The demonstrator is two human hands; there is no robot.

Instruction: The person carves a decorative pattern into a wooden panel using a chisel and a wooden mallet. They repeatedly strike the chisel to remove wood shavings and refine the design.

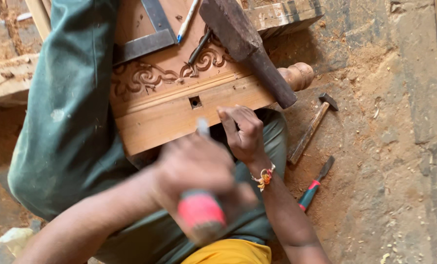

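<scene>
A carved wooden panel [169, 105] with scroll patterns and a small square hole lies across my lap, on green trousers [67, 122]. My left hand [194, 168], blurred by motion, grips a chisel with a red handle [200, 210]; its metal tip points up at the panel's near edge. My right hand [243, 129], with a beaded thread at the wrist, has its fingers curled on the panel's near edge, just right of the chisel tip.
A heavy wooden mallet [248, 44], a metal square [150, 34], a blue-and-white pen [186, 22] and a thin dark tool [199, 46] lie on the panel. On the sawdust-covered floor [385, 146] to the right are a hammer [309, 129] and a red-and-green-handled chisel [316, 183]. A turned wooden knob [297, 76] sticks out beside the panel.
</scene>
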